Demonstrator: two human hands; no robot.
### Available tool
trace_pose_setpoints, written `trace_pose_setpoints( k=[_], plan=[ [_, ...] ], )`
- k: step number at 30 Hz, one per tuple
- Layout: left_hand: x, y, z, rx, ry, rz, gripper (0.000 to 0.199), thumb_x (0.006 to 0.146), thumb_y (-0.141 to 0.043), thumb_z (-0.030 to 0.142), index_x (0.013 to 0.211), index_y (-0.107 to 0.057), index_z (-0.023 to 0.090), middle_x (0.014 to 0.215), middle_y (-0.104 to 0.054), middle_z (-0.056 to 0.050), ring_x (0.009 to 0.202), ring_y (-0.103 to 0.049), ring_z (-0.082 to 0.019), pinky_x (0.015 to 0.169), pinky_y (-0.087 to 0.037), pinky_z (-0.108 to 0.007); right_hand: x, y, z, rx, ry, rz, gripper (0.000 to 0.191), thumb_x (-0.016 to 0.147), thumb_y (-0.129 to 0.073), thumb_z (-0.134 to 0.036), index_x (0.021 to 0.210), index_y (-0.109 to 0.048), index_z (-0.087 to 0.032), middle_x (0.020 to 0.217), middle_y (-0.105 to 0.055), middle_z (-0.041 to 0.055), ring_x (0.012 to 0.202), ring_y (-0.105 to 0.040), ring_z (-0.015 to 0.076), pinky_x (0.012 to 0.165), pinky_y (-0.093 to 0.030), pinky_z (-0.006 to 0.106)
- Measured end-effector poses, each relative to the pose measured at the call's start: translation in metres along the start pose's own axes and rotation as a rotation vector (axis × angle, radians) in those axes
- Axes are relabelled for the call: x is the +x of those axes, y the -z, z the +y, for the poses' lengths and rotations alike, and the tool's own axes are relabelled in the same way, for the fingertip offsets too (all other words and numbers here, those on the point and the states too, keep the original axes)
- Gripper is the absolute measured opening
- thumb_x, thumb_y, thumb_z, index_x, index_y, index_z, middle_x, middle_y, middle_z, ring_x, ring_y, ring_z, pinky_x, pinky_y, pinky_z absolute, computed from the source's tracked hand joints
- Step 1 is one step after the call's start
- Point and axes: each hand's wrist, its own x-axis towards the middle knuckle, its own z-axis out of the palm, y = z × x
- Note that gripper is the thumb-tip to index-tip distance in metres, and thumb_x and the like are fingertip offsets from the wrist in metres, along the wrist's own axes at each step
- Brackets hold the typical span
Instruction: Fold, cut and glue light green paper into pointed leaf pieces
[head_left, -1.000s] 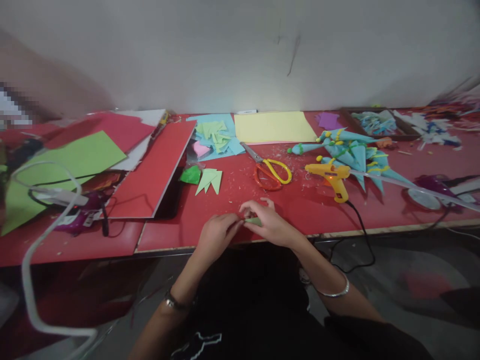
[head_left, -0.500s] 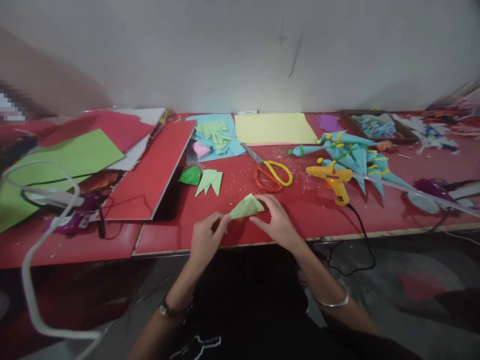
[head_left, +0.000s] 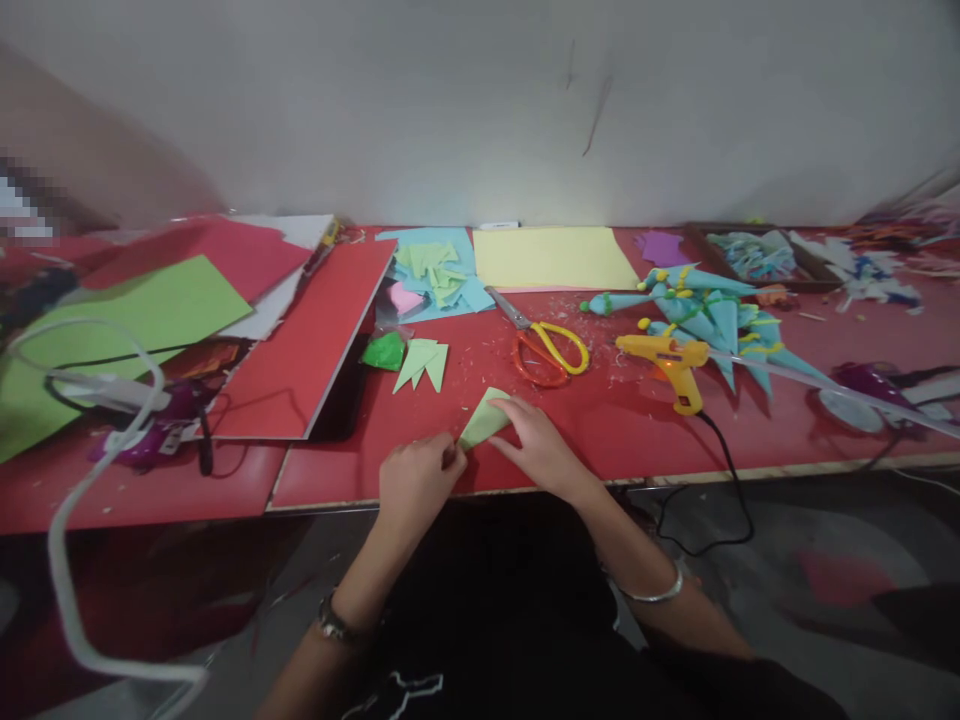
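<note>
Pinching the near left end of a light-green paper piece, the left hand is closing its thumb and bent fingers over that tip, the rest of the paper showing beyond the grip toward the far right. The right hand is bordering the paper's right side, its forefinger curving over the far right edge and its thumb pointing at the near right edge. Thumb and forefinger are standing apart with part of the paper between them; whether they are pressing on it, I cannot tell. So the paper is lying between the two hands, above or on the near edge of the red tabletop; which of the two is not clear.

Farther left, cut green points are lying beside a bright green lump. Beyond the paper, toward the far right, scissors are resting with their red and yellow handles spread. Well to the right of the right hand, a yellow glue gun is lying just in front of a cluster of blue paper cones. A pale yellow sheet is lying at the far side, near the wall.
</note>
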Motion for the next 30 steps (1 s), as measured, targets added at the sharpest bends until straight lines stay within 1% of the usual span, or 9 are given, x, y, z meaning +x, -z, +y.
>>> trace_pose_setpoints(
  k=[2, 4, 6, 8, 12, 15, 20, 25, 30],
  plan=[
    [0.0, 0.0, -0.002, 0.016, 0.015, -0.025, 0.016, 0.075, -0.052, 0.028, 0.061, -0.054, 0.02, 0.052, -0.056, 0.002, 0.045, -0.05, -0.014, 0.042, -0.023, -0.023, 0.003, 0.002, 0.0, 0.063, 0.001, -0.001, 0.026, 0.078, -0.05, -0.015, 0.104, -0.052, -0.017, 0.105, -0.056, 0.0088, 0.097, -0.052, 0.0192, 0.083, -0.04, 0.032],
    [0.0, -0.001, -0.004, -0.002, -0.037, 0.021, 0.01, 0.075, -0.054, 0.028, 0.079, -0.057, 0.02, 0.069, -0.062, -0.001, 0.056, -0.056, -0.015, 0.045, -0.03, -0.023, 0.005, 0.006, 0.0, 0.117, -0.005, -0.004, 0.014, 0.077, -0.049, -0.011, 0.089, -0.056, -0.016, 0.09, -0.057, 0.006, 0.082, -0.053, 0.0157, 0.073, -0.041, 0.028],
    [0.001, -0.003, -0.005, -0.047, -0.163, 0.102, 0.025, 0.073, -0.056, 0.024, 0.097, -0.055, 0.018, 0.091, -0.061, -0.006, 0.075, -0.058, -0.018, 0.056, -0.04, -0.025, 0.005, 0.009, 0.0, 0.159, 0.001, -0.008, 0.011, 0.076, -0.049, -0.008, 0.08, -0.056, -0.016, 0.082, -0.056, 0.0033, 0.073, -0.051, 0.0131, 0.067, -0.04, 0.025],
    [0.003, -0.004, -0.004, -0.071, -0.3, 0.13, 0.033, 0.073, -0.058, 0.021, 0.105, -0.053, 0.018, 0.103, -0.057, -0.008, 0.089, -0.055, -0.02, 0.07, -0.042, -0.028, 0.004, 0.012, -0.001, 0.172, 0.015, -0.031, 0.011, 0.075, -0.05, -0.007, 0.076, -0.056, -0.016, 0.076, -0.054, 0.0013, 0.069, -0.049, 0.0118, 0.064, -0.038, 0.023],
    [0.008, -0.005, 0.004, -0.062, -0.398, 0.04, 0.02, 0.076, -0.058, 0.022, 0.096, -0.057, 0.02, 0.091, -0.06, -0.004, 0.082, -0.053, -0.018, 0.069, -0.041, -0.029, 0.001, 0.012, -0.002, 0.139, 0.058, -0.104, 0.011, 0.078, -0.051, -0.011, 0.07, -0.057, -0.016, 0.07, -0.052, 0.0002, 0.067, -0.048, 0.0116, 0.062, -0.037, 0.023],
    [0.011, -0.006, 0.004, -0.078, -0.407, 0.003, 0.009, 0.08, -0.055, 0.02, 0.088, -0.059, 0.021, 0.081, -0.061, -0.001, 0.075, -0.053, -0.015, 0.065, -0.04, -0.027, -0.002, 0.013, 0.002, 0.054, 0.134, -0.069, 0.007, 0.078, -0.054, -0.014, 0.076, -0.06, -0.017, 0.08, -0.055, 0.0031, 0.077, -0.049, 0.0145, 0.071, -0.039, 0.027],
    [0.005, -0.01, -0.009, -0.088, -0.538, 0.063, 0.011, 0.08, -0.055, 0.017, 0.089, -0.06, 0.021, 0.085, -0.064, -0.001, 0.078, -0.054, -0.016, 0.068, -0.041, -0.028, -0.01, 0.017, 0.014, -0.002, 0.187, -0.024, 0.009, 0.079, -0.055, -0.018, 0.08, -0.063, -0.02, 0.088, -0.057, 0.0042, 0.083, -0.05, 0.0161, 0.076, -0.039, 0.031],
    [-0.001, -0.012, -0.016, -0.167, -0.473, 0.115, 0.011, 0.081, -0.053, 0.025, 0.088, -0.06, 0.02, 0.083, -0.063, -0.002, 0.077, -0.056, -0.015, 0.068, -0.043, -0.026, -0.015, 0.016, 0.016, 0.028, 0.19, 0.009, 0.011, 0.082, -0.051, -0.021, 0.081, -0.062, -0.019, 0.089, -0.058, 0.0052, 0.084, -0.051, 0.016, 0.076, -0.04, 0.03],
    [0.001, -0.011, -0.011, -0.144, -0.442, 0.125, 0.013, 0.084, -0.049, 0.023, 0.08, -0.06, 0.019, 0.076, -0.062, -0.001, 0.072, -0.055, -0.014, 0.065, -0.041, -0.024, -0.014, 0.012, 0.014, -0.015, 0.169, 0.0, 0.009, 0.08, -0.054, -0.023, 0.084, -0.062, -0.02, 0.09, -0.059, 0.0048, 0.084, -0.051, 0.0169, 0.076, -0.04, 0.031]
  ],
)
